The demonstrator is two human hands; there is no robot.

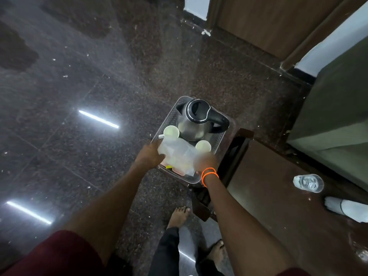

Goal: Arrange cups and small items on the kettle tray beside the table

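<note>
- The left hand (151,154) is seen at the left edge of the tray (220,137), its fingers curled onto the left end of a clear plastic container (176,154), which is gripped there.
- Behind that hand, at the tray's left rim, one pale cup (171,131) stands upright, close against the base of the kettle (196,121); its handle points out to the left.
- The clear container is held over the near half of the tray, between the two hands, with small packets faintly seen beneath and within it; whether it rests on the tray floor or is held just above it cannot be told.
- To do the step well, the container is best kept level and lowered evenly by both hands, so that the cups behind it are not knocked and the loose sachets under it are not crushed or pushed out over the near rim.
- A second pale cup (203,146) stands just right of the container's far corner, near the kettle's handle side.
- The right hand (205,159) is blurred at the container's right end; it appears to be laid against that end, but how its fingers are set cannot be told.
- Well to the right, on the brown table (278,196), a clear glass (308,183) is left standing, apart from the tray.
</note>
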